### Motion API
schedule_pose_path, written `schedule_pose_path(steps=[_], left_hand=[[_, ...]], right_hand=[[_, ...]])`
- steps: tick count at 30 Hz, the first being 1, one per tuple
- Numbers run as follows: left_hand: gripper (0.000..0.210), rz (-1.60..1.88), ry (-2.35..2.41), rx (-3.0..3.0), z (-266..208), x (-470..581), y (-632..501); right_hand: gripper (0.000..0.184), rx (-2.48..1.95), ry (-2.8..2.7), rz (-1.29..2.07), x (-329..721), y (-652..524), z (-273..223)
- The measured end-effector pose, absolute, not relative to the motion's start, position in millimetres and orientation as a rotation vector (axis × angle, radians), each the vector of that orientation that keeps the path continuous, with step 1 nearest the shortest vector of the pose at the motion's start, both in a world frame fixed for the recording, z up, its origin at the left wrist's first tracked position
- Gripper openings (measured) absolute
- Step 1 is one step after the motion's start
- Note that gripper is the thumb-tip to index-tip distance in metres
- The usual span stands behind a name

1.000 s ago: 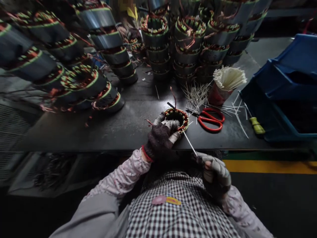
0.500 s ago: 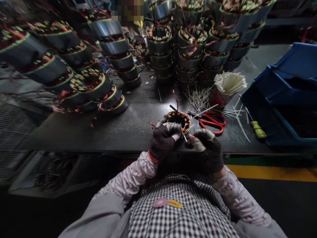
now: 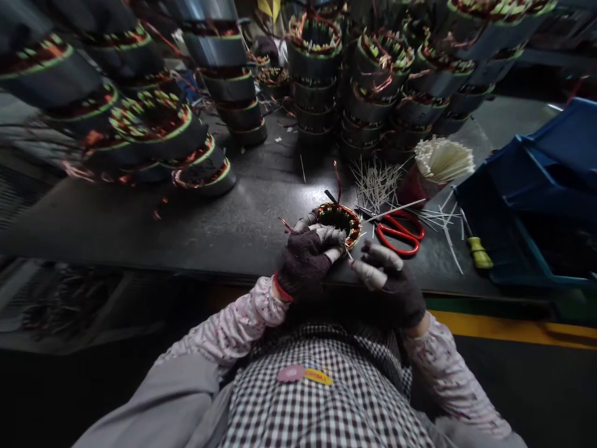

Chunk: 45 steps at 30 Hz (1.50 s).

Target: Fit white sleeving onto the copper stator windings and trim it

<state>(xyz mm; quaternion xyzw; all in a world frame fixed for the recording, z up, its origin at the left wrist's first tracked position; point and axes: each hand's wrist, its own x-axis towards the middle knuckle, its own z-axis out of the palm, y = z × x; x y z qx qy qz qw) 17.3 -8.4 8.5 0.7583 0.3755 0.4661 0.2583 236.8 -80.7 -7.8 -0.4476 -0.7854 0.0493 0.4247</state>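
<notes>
A ring-shaped motor stator (image 3: 353, 225) with copper windings and pale slot ends rests at the front of the bench. My left hand (image 3: 310, 258), in a dark glove with wrapped fingertips, is closed around its near left side. A copper lead with a dark sleeve (image 3: 336, 180) rises from its far rim. From its near right edge pokes a short white strip (image 3: 349, 254). My right hand (image 3: 389, 277), gloved and taped likewise, is just right of the strip. Its fingers are bent, with a gap between the foremost tips; one tip is close to the strip, and contact is unclear.
Red-handled scissors (image 3: 400, 233) lie right of the stator, near loose white sticks (image 3: 375, 183) and a cup of white sticks (image 3: 420, 183). A yellow-green screwdriver (image 3: 479, 252) lies by blue bins (image 3: 504, 199). Stacked stators (image 3: 314, 74) stand behind and at left (image 3: 153, 124).
The view has shifted slightly. My right hand's fingertips have spread a little apart beside the strip. My left hand keeps its hold on the stator.
</notes>
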Motion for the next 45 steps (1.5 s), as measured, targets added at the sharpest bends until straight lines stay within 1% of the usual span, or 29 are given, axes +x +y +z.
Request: schedule_pose_path(steps=[3,5,8,11,14,16,18,20,23,25,28,36,38,40,43,45], left_hand=[[0.011,1.245,1.063,2.041,9,18,-8],[0.011,1.262,1.058,2.026,9,18,-7],[0.007,1.273,1.059,2.013,7,19,-7],[0.005,1.247,1.079,1.999,5,20,-7],[0.009,1.242,1.095,1.981,5,20,-8],[0.011,1.254,1.088,1.998,7,19,-8],[0.013,1.263,1.072,2.017,9,19,-9],[0.014,1.254,1.073,2.018,11,19,-9],[0.013,1.223,1.072,2.018,13,18,-10],[0.012,1.225,1.056,2.029,15,17,-10],[0.013,1.227,1.048,2.036,16,17,-10],[0.013,1.201,1.057,2.019,15,16,-10],[0.01,1.177,1.036,2.033,15,15,-9],[0.008,1.181,1.022,2.039,14,13,-9],[0.008,1.195,0.99,2.056,15,12,-8],[0.009,1.182,0.972,2.063,17,13,-8]], right_hand=[[0.033,-0.964,-1.983,0.309,225,-75,-1],[0.035,-0.958,-1.928,0.329,223,-71,2],[0.042,-1.048,-1.859,0.123,239,-67,-3],[0.047,-1.129,-1.932,-0.151,263,-66,-13],[0.038,-1.03,-2.164,-0.226,267,-67,-14],[0.031,-0.91,-2.242,-0.095,255,-67,-8],[0.029,-0.868,-2.179,0.116,238,-66,0],[0.023,-0.919,-1.985,0.36,222,-66,7],[0.006,-1.099,-1.568,0.71,205,-68,12],[0.011,-1.236,-1.327,0.875,199,-70,11],[0.018,-1.345,-1.181,0.969,195,-72,12],[0.022,-1.442,-1.298,1.005,194,-58,20],[0.021,-1.484,-1.4,0.917,194,-58,22],[0.017,-1.489,-1.551,0.665,194,-60,23],[0.015,-1.322,-1.734,0.242,196,-61,24],[0.014,-1.191,-1.817,0.097,199,-59,25]])
